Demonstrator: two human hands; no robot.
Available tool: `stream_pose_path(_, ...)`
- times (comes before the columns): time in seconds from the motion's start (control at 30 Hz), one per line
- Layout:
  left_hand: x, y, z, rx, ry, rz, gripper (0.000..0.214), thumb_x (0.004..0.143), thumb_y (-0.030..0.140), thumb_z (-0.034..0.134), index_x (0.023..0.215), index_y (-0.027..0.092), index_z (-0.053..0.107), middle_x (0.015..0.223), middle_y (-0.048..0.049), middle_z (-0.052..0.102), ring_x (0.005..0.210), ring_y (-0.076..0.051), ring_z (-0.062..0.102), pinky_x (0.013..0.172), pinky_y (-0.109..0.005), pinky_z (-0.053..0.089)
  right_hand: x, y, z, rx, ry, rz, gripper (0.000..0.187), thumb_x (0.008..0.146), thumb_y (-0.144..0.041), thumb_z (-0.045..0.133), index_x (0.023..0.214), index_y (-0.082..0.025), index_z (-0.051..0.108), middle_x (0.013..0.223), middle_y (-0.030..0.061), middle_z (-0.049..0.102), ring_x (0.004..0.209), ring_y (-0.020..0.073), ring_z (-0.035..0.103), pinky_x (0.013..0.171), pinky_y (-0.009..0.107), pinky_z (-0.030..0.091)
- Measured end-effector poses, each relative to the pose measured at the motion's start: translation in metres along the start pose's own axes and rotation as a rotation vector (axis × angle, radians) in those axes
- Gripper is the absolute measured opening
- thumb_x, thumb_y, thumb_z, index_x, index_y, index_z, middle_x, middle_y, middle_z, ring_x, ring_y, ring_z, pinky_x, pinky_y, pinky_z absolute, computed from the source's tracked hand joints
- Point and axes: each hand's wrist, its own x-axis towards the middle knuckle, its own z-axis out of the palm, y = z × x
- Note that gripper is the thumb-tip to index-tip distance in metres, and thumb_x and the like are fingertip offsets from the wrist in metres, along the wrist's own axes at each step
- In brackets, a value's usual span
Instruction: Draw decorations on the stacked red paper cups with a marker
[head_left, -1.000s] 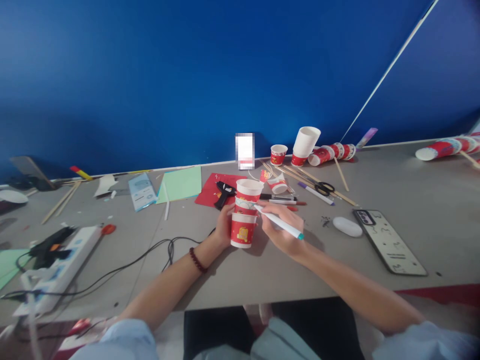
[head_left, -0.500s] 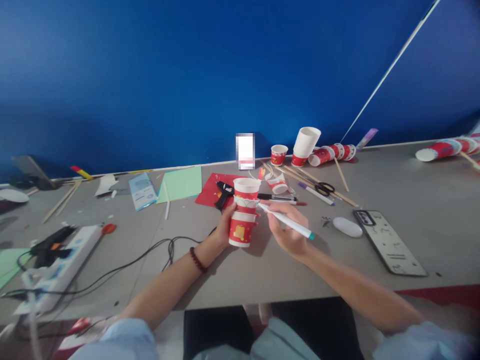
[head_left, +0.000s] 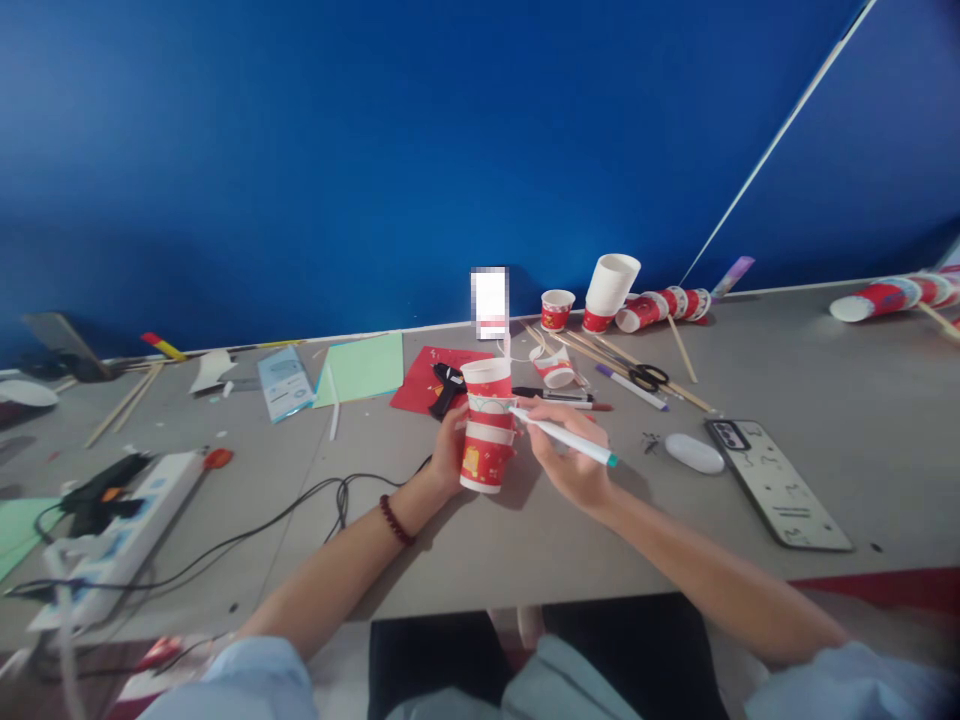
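Observation:
A column of red and white paper cups [head_left: 487, 462], stacked end to end, stands tilted slightly in the middle of the view. My left hand [head_left: 451, 450] is wrapped around it from the left, with some fingers hidden behind. In a pinch, my right hand [head_left: 574, 455] holds a white marker [head_left: 571, 440] with a teal end. The marker's tip is at the right side of the white band near the top of the cups, where thin green curved lines show. Behind the cups lie a black glue gun [head_left: 448, 385] and red paper [head_left: 412, 385].
To the right lie scissors [head_left: 649, 377], a purple-capped marker [head_left: 634, 388], a white mouse [head_left: 694, 453] and a phone [head_left: 780, 485]. More paper cups [head_left: 611, 285] stand by the wall. At left are a power strip [head_left: 142, 530], a black cable [head_left: 285, 517] and green paper [head_left: 367, 365].
The cups have been turned in my left hand, so their printed figure sits further left. My right hand and marker have shifted slightly left. Green lines now show on the white band.

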Motion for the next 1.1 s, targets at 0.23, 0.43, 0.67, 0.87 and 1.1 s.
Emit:
stream_pose_path(0.23,0.003,0.000,-0.001,0.037,-0.040,0.047,0.049,0.082,0.050,0.056,0.100,0.006,0.068,0.091,-0.0162,0.074,0.080,-0.029,0.071,0.067,-0.036,0.056,0.003,-0.002,-0.003,0.037,0.036,-0.007,0.011,0.085,-0.013,0.059,0.092,-0.021,0.063,0.095,0.0080,0.077,0.094,0.0217,0.074,0.091,0.038,0.059)
stream_pose_path(0.43,0.001,-0.006,-0.001,0.097,-0.085,0.086,0.041,0.073,0.038,0.069,0.104,0.010,0.066,0.097,-0.0136,0.074,0.086,-0.027,0.071,0.077,-0.035,0.054,0.005,-0.001,-0.003,0.077,0.048,0.047,0.010,0.087,-0.015,0.059,0.092,-0.021,0.064,0.093,0.0063,0.076,0.095,0.0221,0.074,0.088,0.038,0.060)
stream_pose_path(0.67,0.001,-0.010,0.003,0.227,-0.015,0.137,0.044,0.068,0.028,0.077,0.106,0.013,0.062,0.094,-0.0096,0.074,0.084,-0.022,0.070,0.079,-0.031,0.053,0.004,0.003,-0.005,0.099,-0.031,0.188,0.014,0.089,-0.022,0.059,0.100,-0.024,0.068,0.092,0.0028,0.076,0.083,0.0184,0.072,0.077,0.033,0.060)
stream_pose_path(0.87,0.001,-0.013,0.004,0.339,0.061,0.150,0.062,0.067,0.031,0.081,0.119,0.016,0.051,0.095,-0.0084,0.072,0.077,-0.022,0.070,0.076,-0.036,0.053,0.000,0.007,-0.001,0.191,-0.002,0.294,0.009,0.086,-0.024,0.064,0.094,-0.025,0.067,0.089,0.0020,0.072,0.083,0.0180,0.070,0.075,0.033,0.059)
stream_pose_path(1.1,0.003,-0.014,0.003,0.238,-0.005,0.170,0.055,0.072,0.030,0.072,0.122,0.019,0.052,0.110,-0.0085,0.068,0.098,-0.026,0.066,0.091,-0.043,0.049,0.004,0.005,-0.004,0.177,0.049,0.262,0.007,0.086,-0.023,0.063,0.092,-0.024,0.065,0.086,0.0018,0.071,0.076,0.0165,0.070,0.068,0.031,0.058)
